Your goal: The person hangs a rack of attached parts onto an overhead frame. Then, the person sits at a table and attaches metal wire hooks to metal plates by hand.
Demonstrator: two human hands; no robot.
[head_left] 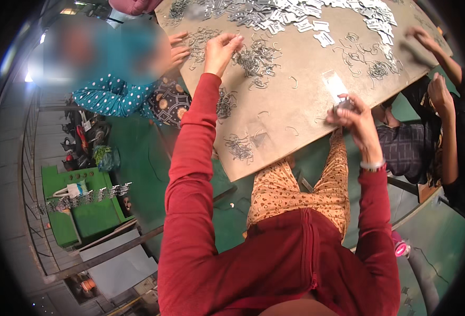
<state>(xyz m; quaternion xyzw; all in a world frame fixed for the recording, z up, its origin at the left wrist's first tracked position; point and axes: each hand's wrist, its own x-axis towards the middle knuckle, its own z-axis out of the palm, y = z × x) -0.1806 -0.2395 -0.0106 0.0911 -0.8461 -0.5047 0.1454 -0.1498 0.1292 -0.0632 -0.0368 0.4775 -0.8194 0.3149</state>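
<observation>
My left hand [223,52] is raised over the table beside a pile of bent wire hooks [258,59]. Its thumb and fingers come together in a pinch, and whatever they hold is too small to make out. Near the front edge, my right hand [357,124] is curled round a small dark grey metal piece [344,105], partly covered by the fingers. Just beyond that hand lies a bright, glossy rectangular sheet [335,85]. A few single hooks [294,81] are scattered between my hands.
Flat silver metal plates [280,16] are heaped along the far side of the table [280,142]. More hooks [239,147] lie at the near left corner and at right [377,68]. Co-workers sit left, in dotted teal sleeves [111,100], and right, with bare arms [448,116].
</observation>
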